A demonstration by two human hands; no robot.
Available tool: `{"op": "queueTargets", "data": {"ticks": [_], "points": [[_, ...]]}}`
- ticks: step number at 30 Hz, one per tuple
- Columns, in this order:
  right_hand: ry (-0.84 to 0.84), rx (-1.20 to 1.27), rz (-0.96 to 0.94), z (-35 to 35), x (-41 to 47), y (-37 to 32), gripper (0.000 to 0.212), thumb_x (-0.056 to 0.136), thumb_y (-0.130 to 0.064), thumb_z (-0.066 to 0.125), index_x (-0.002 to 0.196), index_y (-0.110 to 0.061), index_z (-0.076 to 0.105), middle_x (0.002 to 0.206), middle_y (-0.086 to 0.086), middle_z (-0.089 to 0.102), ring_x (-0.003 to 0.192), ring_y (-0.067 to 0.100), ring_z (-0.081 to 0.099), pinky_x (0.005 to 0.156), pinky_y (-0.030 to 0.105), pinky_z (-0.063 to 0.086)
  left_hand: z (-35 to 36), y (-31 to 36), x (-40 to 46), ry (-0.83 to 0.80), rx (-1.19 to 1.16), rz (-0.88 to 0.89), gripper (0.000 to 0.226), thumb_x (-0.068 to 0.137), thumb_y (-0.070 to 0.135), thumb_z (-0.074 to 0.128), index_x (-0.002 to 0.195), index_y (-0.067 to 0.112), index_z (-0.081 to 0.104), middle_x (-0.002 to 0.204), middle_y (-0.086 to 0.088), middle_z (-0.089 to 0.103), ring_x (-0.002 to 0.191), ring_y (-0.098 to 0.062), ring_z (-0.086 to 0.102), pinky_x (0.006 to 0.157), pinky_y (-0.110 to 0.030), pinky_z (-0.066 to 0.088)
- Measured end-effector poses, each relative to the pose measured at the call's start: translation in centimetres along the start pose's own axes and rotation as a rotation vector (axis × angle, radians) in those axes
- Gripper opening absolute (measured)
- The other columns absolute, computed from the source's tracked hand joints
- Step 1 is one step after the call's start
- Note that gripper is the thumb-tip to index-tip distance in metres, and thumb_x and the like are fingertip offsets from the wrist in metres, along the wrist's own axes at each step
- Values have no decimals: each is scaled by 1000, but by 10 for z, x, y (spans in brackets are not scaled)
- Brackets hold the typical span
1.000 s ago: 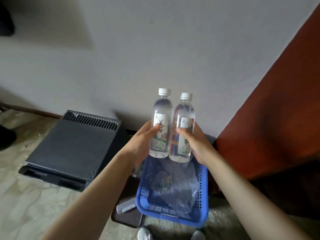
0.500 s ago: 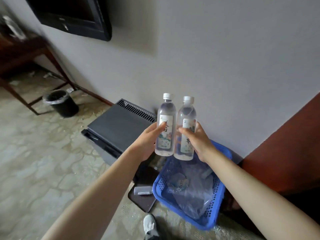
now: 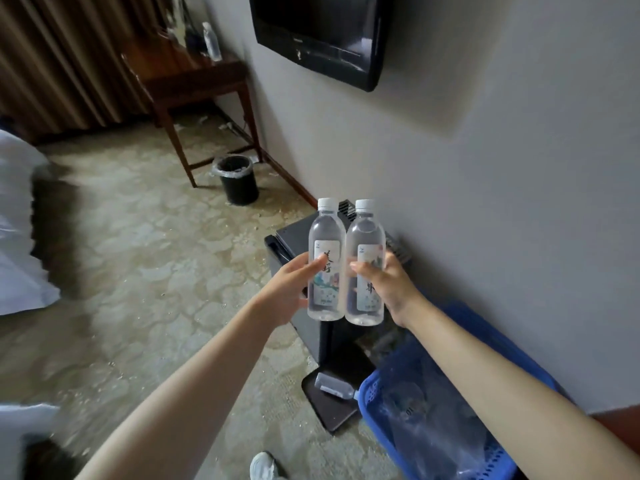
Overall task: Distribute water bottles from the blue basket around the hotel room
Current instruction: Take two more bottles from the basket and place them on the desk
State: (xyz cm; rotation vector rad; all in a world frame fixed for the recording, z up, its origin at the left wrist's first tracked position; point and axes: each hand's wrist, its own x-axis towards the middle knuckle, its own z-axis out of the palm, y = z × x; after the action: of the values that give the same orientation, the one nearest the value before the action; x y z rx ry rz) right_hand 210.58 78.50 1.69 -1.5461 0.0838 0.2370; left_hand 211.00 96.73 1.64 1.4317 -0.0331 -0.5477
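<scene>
Holding two water bottles upright and side by side, my left hand (image 3: 289, 292) grips the left bottle (image 3: 325, 261) and my right hand (image 3: 388, 285) grips the right bottle (image 3: 365, 265), fingers curled around the labels. Below my right forearm the blue basket (image 3: 377, 403) stands on the patterned carpet (image 3: 138, 271), with clear plastic inside. Just behind my fingers is a dark mini fridge (image 3: 291, 240) against the grey wall (image 3: 485, 202). Further beyond my fingers are a black bin (image 3: 239, 180), a wooden desk (image 3: 194, 81) and a wall television (image 3: 322, 32).
</scene>
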Motion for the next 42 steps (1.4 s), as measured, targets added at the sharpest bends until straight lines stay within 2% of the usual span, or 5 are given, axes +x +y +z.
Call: {"op": "queueTargets", "data": {"ticks": [3, 10, 24, 34, 42], "points": [[-52, -15, 4, 44, 32, -3, 37, 79, -22, 68, 113, -10, 58, 104, 9, 69, 93, 21, 68, 76, 33, 55, -53, 7, -2, 36, -31, -4, 39, 82, 41, 55, 116, 23, 60, 114, -5, 68, 98, -13, 69, 75, -36, 57], [-153, -45, 53, 154, 105, -5, 75, 59, -47, 72, 123, -13, 52, 114, 11, 66, 105, 26, 65, 93, 52, 50, -179, 20, 0, 146, -61, -40, 36, 93, 33, 51, 125, 19, 55, 117, -4, 67, 101, -13, 66, 75, -39, 56], [-371, -105, 118, 271, 267, -1, 92, 63, -52, 74, 139, -17, 35, 120, 3, 63, 111, 20, 62, 103, 54, 40, -334, 37, 52, 296, -150, -47, 43, 96, 30, 49, 133, 9, 48, 120, -11, 63, 111, -25, 63, 87, -49, 55], [-462, -122, 107, 328, 410, -32, 70, 70, -45, 73, 130, -22, 45, 118, 2, 64, 109, 20, 61, 96, 49, 44, -432, 81, 130, 440, -204, -10, 53, 90, 36, 58, 136, 13, 48, 127, -12, 61, 117, -28, 60, 94, -56, 49], [-510, -114, 118, 394, 506, -44, 82, 60, -57, 77, 130, -27, 45, 122, 0, 63, 113, 22, 60, 97, 54, 44, -527, 109, 176, 462, -182, 10, 56, 86, 39, 59, 135, 14, 50, 124, -10, 64, 116, -27, 61, 95, -56, 49]]}}
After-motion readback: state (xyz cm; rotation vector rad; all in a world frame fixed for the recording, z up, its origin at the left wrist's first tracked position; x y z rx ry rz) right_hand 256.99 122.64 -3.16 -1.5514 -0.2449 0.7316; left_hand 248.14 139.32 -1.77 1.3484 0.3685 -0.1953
